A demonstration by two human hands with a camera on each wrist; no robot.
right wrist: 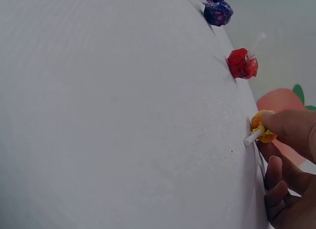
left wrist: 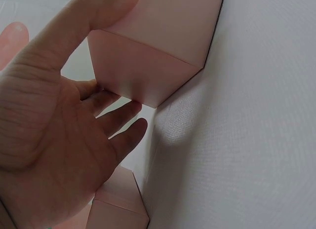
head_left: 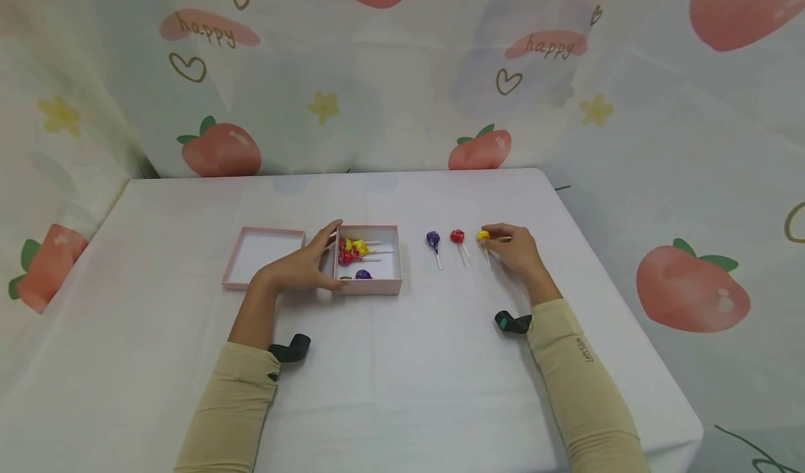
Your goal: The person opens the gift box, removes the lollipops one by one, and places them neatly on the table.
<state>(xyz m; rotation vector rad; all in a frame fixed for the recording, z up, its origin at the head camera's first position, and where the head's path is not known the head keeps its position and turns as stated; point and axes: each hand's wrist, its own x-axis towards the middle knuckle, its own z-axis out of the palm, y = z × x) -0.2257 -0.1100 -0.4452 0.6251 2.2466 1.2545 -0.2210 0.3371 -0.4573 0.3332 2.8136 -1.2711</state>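
The white surface (head_left: 402, 382) carries an open pink box (head_left: 370, 288) of lollipops (head_left: 357, 246), gripped by the left hand (head_left: 297, 266), thumb and fingers spread apart. The right hand's (head_left: 518, 251) fingers pinch a yellow lollipop (head_left: 483, 235), right of the red lollipop (head_left: 457, 236) and purple lollipop (head_left: 432, 238).

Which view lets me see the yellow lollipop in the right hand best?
The right wrist view: the yellow lollipop appears largest there, its stick clearly visible. The head view shows it small and partly hidden in the right hand; the left wrist view misses it.
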